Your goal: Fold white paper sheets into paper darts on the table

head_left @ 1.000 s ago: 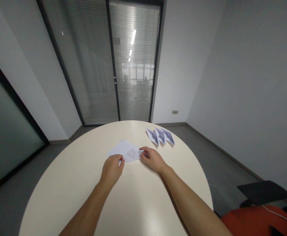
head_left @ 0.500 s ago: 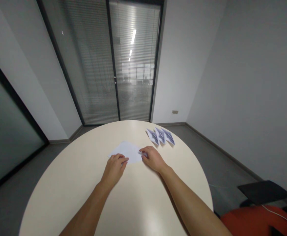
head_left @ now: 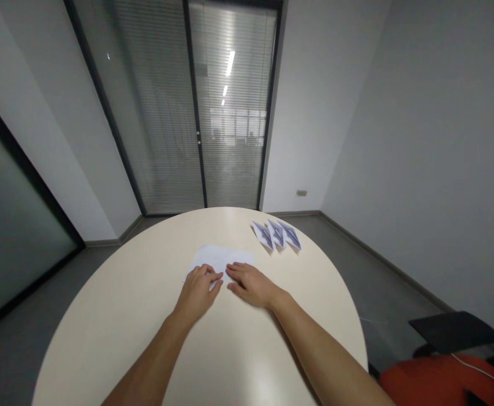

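A white sheet of paper (head_left: pixel 225 255) lies on the round cream table (head_left: pixel 145 304), turned at a slight slant. My left hand (head_left: pixel 201 286) rests on its near left part, fingers bent a little and thumb apart from the index finger. On the near right part lies my right hand (head_left: pixel 251 283), palm down, with fingers stretched out toward the left hand. The paper's near edge is mostly covered by both hands, so any fold there cannot be made out.
Three folded white paper pieces (head_left: pixel 276 234) stand in a row, overlapping, at the table's far right. A red chair (head_left: pixel 424 380) and a black panel (head_left: pixel 454 330) are at lower right. Beyond the table are glass panels with blinds (head_left: pixel 234 163) and grey walls.
My right hand has moved left and nearer to me, flattening onto the paper. The sheet's right side now reaches farther right and its outline is squarer. My left hand has barely moved.
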`<action>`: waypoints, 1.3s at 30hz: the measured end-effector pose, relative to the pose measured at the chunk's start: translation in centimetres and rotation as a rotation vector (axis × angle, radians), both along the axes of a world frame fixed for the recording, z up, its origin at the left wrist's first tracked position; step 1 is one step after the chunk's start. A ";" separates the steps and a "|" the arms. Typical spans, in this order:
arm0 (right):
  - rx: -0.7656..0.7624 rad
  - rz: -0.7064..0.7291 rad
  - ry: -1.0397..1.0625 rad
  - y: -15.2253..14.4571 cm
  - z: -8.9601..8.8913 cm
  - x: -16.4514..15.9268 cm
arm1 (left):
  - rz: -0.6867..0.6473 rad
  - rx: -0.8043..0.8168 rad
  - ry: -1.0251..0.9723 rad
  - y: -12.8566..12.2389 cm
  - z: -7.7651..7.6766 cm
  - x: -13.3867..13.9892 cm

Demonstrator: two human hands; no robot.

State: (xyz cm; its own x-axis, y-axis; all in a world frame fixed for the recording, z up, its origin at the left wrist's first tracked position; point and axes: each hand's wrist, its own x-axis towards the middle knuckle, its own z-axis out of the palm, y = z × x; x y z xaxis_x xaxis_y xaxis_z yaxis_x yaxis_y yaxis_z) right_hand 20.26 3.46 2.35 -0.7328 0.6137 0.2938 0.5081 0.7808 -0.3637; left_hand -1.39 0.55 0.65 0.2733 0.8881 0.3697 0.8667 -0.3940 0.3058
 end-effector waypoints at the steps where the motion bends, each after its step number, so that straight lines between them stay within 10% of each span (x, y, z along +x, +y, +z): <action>1: -0.026 -0.027 -0.014 0.0 -0.1 0.2 | -0.009 -0.004 -0.002 -0.1 0.0 0.0; 11: -0.185 -0.178 -0.076 -0.3 0.2 0.7 | -0.145 -0.032 0.020 -1.0 0.9 0.6; 39: -0.051 -0.273 -0.091 0.0 -0.4 0.7 | -0.170 -0.045 0.058 -1.5 1.5 1.4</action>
State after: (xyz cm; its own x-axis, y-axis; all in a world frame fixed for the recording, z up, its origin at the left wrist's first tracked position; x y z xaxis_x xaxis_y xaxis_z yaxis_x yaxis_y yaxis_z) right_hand 20.97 3.48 1.94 -0.5602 0.8044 0.1980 0.7295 0.5922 -0.3421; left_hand -0.04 -0.97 2.20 0.4402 0.8427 0.3099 0.8057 -0.5231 0.2778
